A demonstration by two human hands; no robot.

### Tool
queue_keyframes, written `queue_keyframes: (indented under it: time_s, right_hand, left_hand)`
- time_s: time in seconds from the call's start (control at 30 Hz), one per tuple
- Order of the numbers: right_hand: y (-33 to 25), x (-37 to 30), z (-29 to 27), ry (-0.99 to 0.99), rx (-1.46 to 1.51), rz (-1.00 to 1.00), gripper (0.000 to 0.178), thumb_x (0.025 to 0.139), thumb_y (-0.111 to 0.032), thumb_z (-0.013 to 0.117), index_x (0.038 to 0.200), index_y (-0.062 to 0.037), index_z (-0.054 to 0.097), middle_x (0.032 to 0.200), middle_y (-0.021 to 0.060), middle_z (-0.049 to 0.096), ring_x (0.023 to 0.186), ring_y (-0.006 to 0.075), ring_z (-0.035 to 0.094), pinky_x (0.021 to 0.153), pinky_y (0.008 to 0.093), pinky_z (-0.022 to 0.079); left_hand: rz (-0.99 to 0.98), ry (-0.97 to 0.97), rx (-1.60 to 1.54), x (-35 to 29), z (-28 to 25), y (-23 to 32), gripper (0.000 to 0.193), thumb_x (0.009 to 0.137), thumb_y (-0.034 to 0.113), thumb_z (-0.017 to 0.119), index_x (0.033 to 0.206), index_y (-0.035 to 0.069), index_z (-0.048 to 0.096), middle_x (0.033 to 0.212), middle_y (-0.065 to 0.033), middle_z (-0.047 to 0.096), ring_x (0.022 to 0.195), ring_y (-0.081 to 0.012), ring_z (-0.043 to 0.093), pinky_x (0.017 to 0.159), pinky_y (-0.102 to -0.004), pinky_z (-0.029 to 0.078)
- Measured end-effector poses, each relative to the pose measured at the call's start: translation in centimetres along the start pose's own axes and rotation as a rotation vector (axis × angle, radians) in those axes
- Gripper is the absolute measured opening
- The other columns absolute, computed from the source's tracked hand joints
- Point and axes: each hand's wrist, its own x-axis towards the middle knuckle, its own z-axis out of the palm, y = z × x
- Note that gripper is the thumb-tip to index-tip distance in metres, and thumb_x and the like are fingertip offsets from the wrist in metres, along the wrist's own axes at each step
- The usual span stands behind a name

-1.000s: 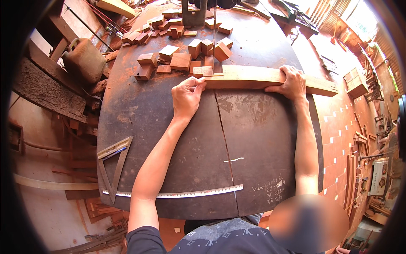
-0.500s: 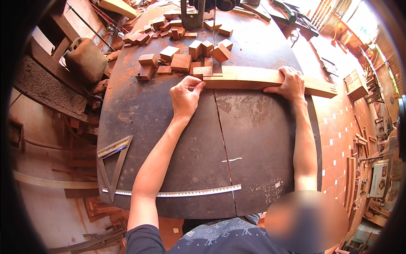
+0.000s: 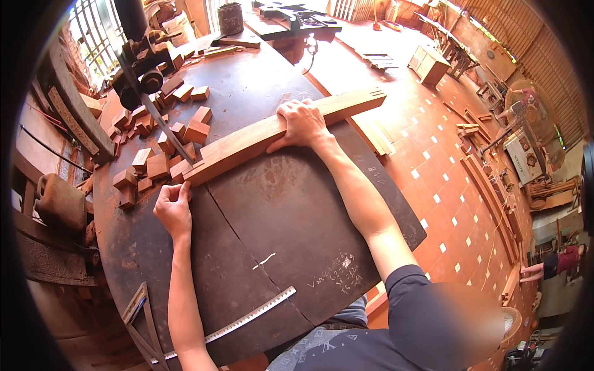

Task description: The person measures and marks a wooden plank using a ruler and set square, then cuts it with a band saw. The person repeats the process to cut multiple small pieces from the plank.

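A long squared wooden beam [image 3: 241,147] lies slantwise across the dark saw table [image 3: 278,204], with narrow slots in its far right end. My right hand [image 3: 301,125] is wrapped over the beam near its middle, thumb on the near side. At the beam's left end my left hand [image 3: 174,210] is closed in a pinch, its fingertips at the lower corner. The upright band saw blade [image 3: 162,125] comes down right at that end, just beyond my left fingertips. How deep the blade sits in the wood is hard to make out.
Several small wooden offcuts [image 3: 158,166] are strewn left of and behind the blade. A steel rule [image 3: 250,314] and a triangular frame [image 3: 147,321] lie along the table's near edge. Tiled floor [image 3: 427,185] stretches to the right; another person [image 3: 563,262] is at far right.
My view has swung to the right, so the table and blade appear farther left and tilted. Both hands stay on the beam, the left still at its end by the blade.
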Motion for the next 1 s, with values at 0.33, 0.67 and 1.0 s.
queue_keyframes:
  time_s: [0.33, 0.67, 1.0]
  right_hand:
    - [-0.4, -0.1, -0.2, 0.03, -0.031, -0.032, 0.094, 0.05, -0.085, 0.091, 0.105, -0.0103, 0.074, 0.107, 0.0096, 0.078, 0.107, 0.0308, 0.074, 0.103, 0.044, 0.053]
    - [-0.3, 0.0, 0.0, 0.004, 0.015, 0.005, 0.095, 0.049, -0.079, 0.096, 0.106, -0.0068, 0.074, 0.109, 0.0113, 0.077, 0.11, 0.0326, 0.072, 0.104, 0.0459, 0.052]
    - [-0.3, 0.2, 0.0, -0.023, 0.021, -0.006, 0.096, 0.049, -0.078, 0.097, 0.108, -0.0056, 0.074, 0.111, 0.0113, 0.076, 0.112, 0.0323, 0.071, 0.106, 0.0461, 0.051]
  left_hand:
    - [0.072, 0.051, 0.104, 0.0, -0.2, 0.4, 0.026, 0.089, 0.024, 0.093, 0.083, 0.004, 0.077, 0.073, -0.0115, 0.077, 0.063, -0.0226, 0.074, 0.063, -0.0392, 0.055]
    - [0.23, -0.103, 0.07, 2.4, -4.2, 0.3, 0.03, 0.086, 0.006, 0.088, 0.115, 0.007, 0.079, 0.111, -0.0096, 0.079, 0.087, -0.0229, 0.081, 0.078, -0.036, 0.064]
    - [0.095, -0.45, 0.08, 8.6, -4.1, -0.6, 0.029, 0.092, 0.01, 0.085, 0.121, 0.008, 0.084, 0.11, -0.0109, 0.085, 0.093, -0.0197, 0.082, 0.088, -0.0347, 0.065]
